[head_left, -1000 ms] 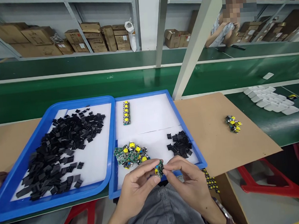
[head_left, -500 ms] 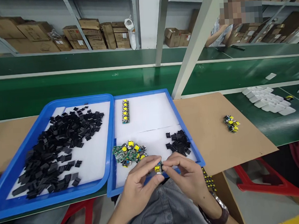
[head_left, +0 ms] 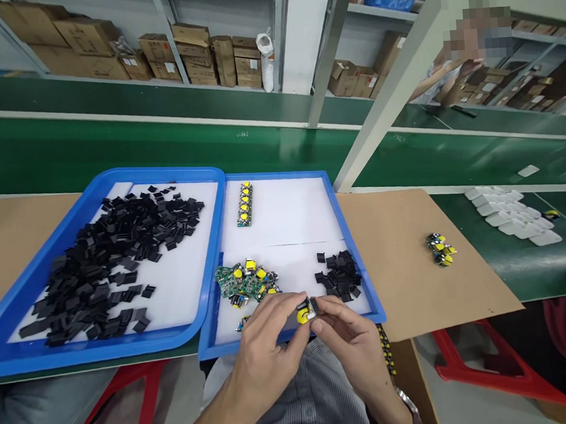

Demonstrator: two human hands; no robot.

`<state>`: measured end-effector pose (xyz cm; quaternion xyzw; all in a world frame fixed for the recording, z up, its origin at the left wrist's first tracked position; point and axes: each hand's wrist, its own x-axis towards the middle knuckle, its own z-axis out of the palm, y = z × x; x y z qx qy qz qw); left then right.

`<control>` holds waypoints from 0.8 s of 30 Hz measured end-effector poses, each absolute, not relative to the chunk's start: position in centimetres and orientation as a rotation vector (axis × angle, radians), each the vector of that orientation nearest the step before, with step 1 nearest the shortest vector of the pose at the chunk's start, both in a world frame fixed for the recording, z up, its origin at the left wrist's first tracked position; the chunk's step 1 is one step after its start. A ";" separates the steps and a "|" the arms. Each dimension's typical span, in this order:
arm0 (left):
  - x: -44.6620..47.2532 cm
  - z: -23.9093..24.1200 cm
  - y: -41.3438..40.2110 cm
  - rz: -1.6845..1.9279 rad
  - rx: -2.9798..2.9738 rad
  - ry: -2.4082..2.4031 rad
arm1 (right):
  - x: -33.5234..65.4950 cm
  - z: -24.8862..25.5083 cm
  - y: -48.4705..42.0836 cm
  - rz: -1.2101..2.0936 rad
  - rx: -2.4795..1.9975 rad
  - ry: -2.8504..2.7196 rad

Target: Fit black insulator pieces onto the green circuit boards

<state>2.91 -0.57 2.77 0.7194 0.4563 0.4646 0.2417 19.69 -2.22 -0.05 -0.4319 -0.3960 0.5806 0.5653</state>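
Over the front edge of the right tray, my left hand (head_left: pixel 269 341) pinches a small circuit board with a yellow transformer (head_left: pixel 303 315). My right hand (head_left: pixel 351 342) is closed at the board's right side, its fingertips on a small black piece (head_left: pixel 313 305) against the board. The fingers partly cover both parts. Just beyond my left hand lies a pile of green circuit boards (head_left: pixel 249 284) with yellow transformers. A heap of small black pieces (head_left: pixel 339 276) lies beyond my right hand in the same tray.
The left blue tray (head_left: pixel 218 248) holds many black pieces (head_left: pixel 117 248). A row of joined boards (head_left: pixel 245 205) lies at the back of the right blue tray (head_left: pixel 333 202). More boards (head_left: pixel 441 249) lie on the cardboard (head_left: pixel 390 244). A slanted post (head_left: pixel 385 90) rises behind. Another person sits across.
The board between my hands has turned, showing its yellow transformer more fully, and a black piece now shows at its right side. The whole view has tilted and shifted slightly.
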 end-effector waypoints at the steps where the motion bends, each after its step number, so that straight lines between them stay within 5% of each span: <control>1: 2.9 2.6 -0.6 1.280 1.977 1.248 | 19.6 -0.1 -2.3 1.346 -1.010 -0.969; 24: 2.1 1.9 -0.3 1.488 2.164 1.223 | 18.7 1.7 -1.0 1.026 -0.963 -1.402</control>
